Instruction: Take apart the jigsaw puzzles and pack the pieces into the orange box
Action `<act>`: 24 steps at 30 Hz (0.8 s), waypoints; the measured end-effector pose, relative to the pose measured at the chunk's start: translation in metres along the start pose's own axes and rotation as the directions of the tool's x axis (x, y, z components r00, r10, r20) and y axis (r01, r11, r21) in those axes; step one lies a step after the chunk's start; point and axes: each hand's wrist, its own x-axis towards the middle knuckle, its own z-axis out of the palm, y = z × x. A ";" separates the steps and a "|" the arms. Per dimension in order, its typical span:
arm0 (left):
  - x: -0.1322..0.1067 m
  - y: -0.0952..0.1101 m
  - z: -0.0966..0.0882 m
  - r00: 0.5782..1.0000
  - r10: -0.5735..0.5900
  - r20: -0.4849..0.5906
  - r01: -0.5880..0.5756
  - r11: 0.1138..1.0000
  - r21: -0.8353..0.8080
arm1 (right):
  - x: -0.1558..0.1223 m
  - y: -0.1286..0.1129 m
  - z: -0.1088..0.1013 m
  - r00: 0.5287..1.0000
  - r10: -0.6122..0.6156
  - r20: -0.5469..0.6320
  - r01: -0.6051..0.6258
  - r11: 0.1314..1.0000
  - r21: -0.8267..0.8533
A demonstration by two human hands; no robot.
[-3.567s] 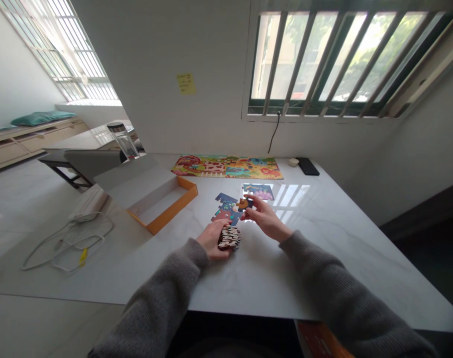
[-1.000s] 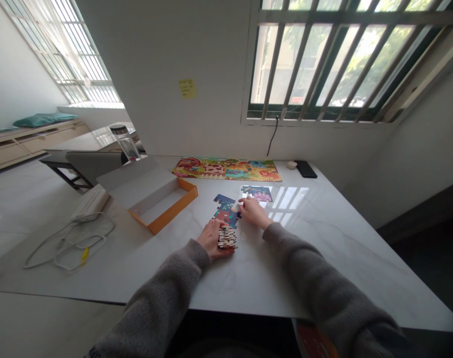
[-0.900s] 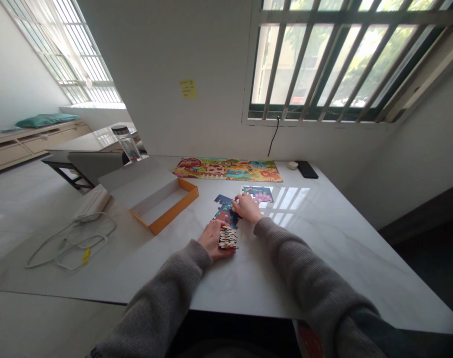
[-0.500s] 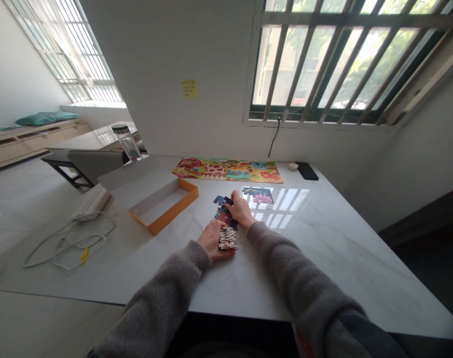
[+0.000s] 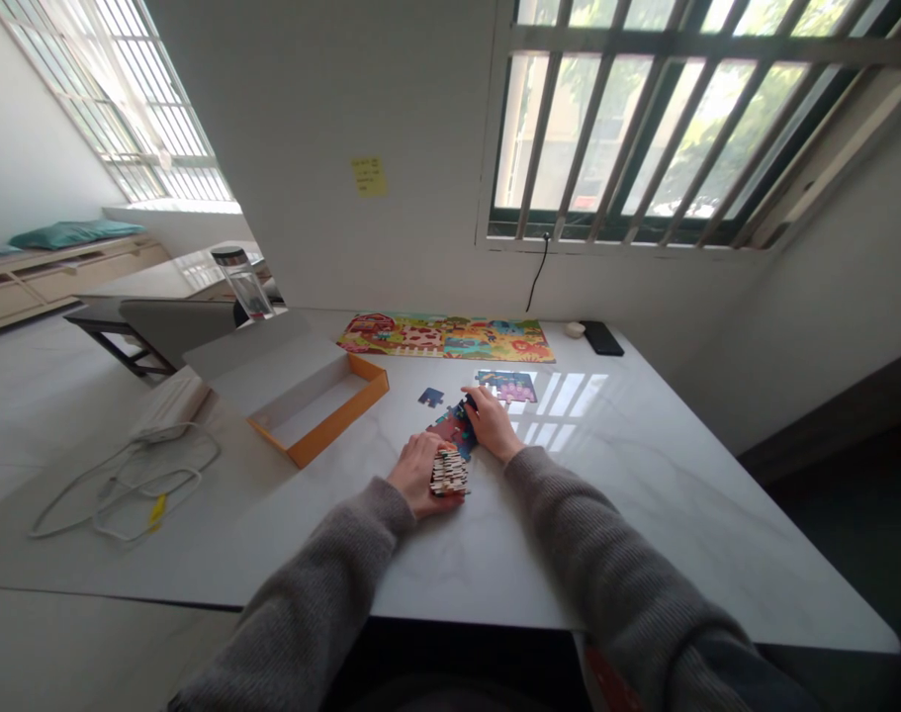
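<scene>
My left hand (image 5: 414, 475) is wrapped round a thick stack of jigsaw pieces (image 5: 448, 473), held with their pale edges facing up, low over the table. Just beyond it lie dark, red-and-blue jigsaw pieces (image 5: 450, 427), partly covered by my hands. My right hand (image 5: 493, 423) has its fingertips closed on a dark jigsaw piece (image 5: 469, 400) at the upper right of that group; whether it touches its neighbours I cannot tell. A loose blue jigsaw piece (image 5: 430, 397) lies apart to the left. Behind my right hand sits a joined blue-and-purple puzzle section (image 5: 516, 387).
A colourful animal picture strip (image 5: 450, 338) lies along the wall. Left of my hands stands an open orange-rimmed box (image 5: 338, 420). Farther left are a white cable (image 5: 198, 475) and a glass bottle (image 5: 243, 285). A black phone (image 5: 602, 338) and small round white object (image 5: 575, 329) sit at the back right.
My right hand has shifted right with the dark piece, leaving a gap to the loose blue piece. My left hand keeps the stack in about the same place. The view has turned slightly.
</scene>
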 end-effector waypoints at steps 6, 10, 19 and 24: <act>0.002 0.002 0.000 0.998 -0.018 0.053 0.024 0.994 -0.108 | 0.006 0.014 0.002 0.979 0.179 -0.098 -0.154 0.964 0.219; 0.003 0.003 0.000 0.995 -0.046 0.084 0.056 0.991 -0.118 | 0.011 0.027 0.000 0.942 0.304 -0.143 -0.249 0.918 0.309; 0.002 -0.001 0.006 0.991 -0.078 0.104 0.087 0.993 -0.082 | 0.015 0.031 -0.012 0.927 0.375 -0.025 -0.327 0.837 0.439; 0.002 0.000 0.005 0.990 -0.072 0.123 0.083 0.993 -0.085 | 0.021 0.033 -0.020 0.900 0.430 0.072 -0.405 0.765 0.500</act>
